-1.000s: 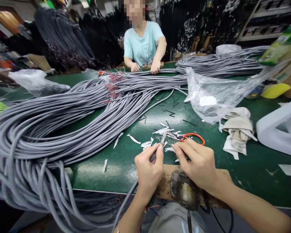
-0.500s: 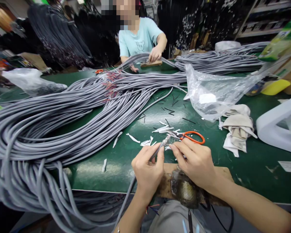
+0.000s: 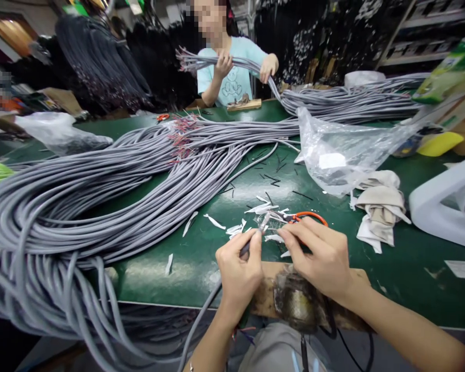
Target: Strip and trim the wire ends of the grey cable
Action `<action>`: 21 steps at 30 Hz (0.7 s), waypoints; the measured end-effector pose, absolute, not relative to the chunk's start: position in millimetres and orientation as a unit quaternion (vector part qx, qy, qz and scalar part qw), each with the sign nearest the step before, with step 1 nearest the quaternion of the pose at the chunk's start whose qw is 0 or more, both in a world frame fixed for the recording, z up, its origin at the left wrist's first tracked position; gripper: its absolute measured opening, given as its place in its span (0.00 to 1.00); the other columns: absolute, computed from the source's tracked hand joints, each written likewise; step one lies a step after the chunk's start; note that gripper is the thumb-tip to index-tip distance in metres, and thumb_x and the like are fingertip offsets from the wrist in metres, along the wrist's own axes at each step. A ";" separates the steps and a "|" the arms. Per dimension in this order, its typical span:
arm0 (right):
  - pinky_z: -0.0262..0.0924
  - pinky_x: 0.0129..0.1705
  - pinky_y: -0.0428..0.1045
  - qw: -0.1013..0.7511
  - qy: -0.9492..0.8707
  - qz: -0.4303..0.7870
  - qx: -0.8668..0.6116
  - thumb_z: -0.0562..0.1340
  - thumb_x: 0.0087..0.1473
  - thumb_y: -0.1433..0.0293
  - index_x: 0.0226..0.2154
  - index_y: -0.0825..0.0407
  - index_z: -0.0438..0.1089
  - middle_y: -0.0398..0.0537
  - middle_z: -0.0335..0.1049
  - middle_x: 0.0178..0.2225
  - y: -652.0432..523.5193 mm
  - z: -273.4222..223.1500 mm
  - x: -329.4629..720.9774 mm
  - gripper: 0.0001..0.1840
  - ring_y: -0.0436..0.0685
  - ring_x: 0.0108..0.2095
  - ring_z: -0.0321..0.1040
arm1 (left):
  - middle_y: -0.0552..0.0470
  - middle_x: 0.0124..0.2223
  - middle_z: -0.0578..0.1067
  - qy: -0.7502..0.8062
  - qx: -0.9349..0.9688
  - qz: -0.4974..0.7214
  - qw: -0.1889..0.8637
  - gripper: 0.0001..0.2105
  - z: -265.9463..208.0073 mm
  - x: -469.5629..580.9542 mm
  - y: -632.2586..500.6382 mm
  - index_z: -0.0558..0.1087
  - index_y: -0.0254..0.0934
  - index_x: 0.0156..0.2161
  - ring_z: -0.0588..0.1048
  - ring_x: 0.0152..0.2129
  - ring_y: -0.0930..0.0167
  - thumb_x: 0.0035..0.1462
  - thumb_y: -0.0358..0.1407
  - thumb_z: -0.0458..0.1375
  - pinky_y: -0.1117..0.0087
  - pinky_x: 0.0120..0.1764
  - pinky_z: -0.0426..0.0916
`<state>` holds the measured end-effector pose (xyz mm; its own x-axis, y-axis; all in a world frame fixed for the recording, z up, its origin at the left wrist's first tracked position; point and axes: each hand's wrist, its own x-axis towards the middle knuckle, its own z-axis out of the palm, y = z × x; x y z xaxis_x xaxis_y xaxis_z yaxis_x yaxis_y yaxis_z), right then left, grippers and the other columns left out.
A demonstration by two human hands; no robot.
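Two hands work a stripped cable end at the near edge of the green counter [image 3: 178,268].

Left hand [image 3: 238,274]: grip clamped on a single grey cable [image 3: 201,320], just behind its bared tip [image 3: 262,223]; the cable runs down off the counter edge. Right hand [image 3: 321,256]: thumb and forefinger pinched together beside the tip, on foil or fine strands, too small to tell which. A worn wooden block [image 3: 356,281] lies under both wrists. Judgement: hold close behind the strip, pull in line with the cable, spare the inner wires. Just beyond, white scraps [image 3: 213,222] and orange-handled scissors [image 3: 313,217]. Left, the big grey cable bundle [image 3: 81,196]; right, a clear plastic bag [image 3: 341,150] and rag [image 3: 382,206]. Far side: another person's hands lift a sheaf of cables [image 3: 240,63].
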<state>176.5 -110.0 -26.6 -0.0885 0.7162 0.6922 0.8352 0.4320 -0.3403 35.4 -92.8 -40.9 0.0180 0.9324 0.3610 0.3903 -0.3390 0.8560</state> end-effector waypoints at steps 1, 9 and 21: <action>0.55 0.29 0.45 0.415 -0.727 -0.079 -0.541 0.59 0.51 0.73 0.26 0.56 0.70 0.46 0.68 0.22 -107.5 -27.0 179.2 0.06 0.49 0.24 0.63 | 0.50 0.29 0.75 0.501 0.654 0.489 0.286 0.08 -40.2 35.3 -93.6 0.75 0.32 0.32 0.73 0.27 0.72 0.55 0.33 0.54 0.76 0.32 0.65; 0.57 0.32 0.45 0.411 -0.741 -0.020 -0.531 0.58 0.52 0.72 0.25 0.54 0.70 0.45 0.69 0.23 -104.7 -31.0 179.5 0.07 0.49 0.25 0.64 | 0.50 0.27 0.75 0.487 0.670 0.477 0.294 0.09 -40.7 33.9 -96.1 0.75 0.32 0.32 0.73 0.26 0.72 0.54 0.33 0.53 0.77 0.29 0.65; 0.53 0.28 0.46 0.450 -0.697 0.076 -0.554 0.57 0.53 0.70 0.23 0.54 0.69 0.44 0.64 0.20 -102.4 -21.8 180.0 0.10 0.48 0.22 0.58 | 0.55 0.24 0.71 0.503 0.649 0.472 0.321 0.12 -37.4 33.3 -94.5 0.71 0.33 0.28 0.66 0.19 0.77 0.58 0.35 0.49 0.77 0.24 0.58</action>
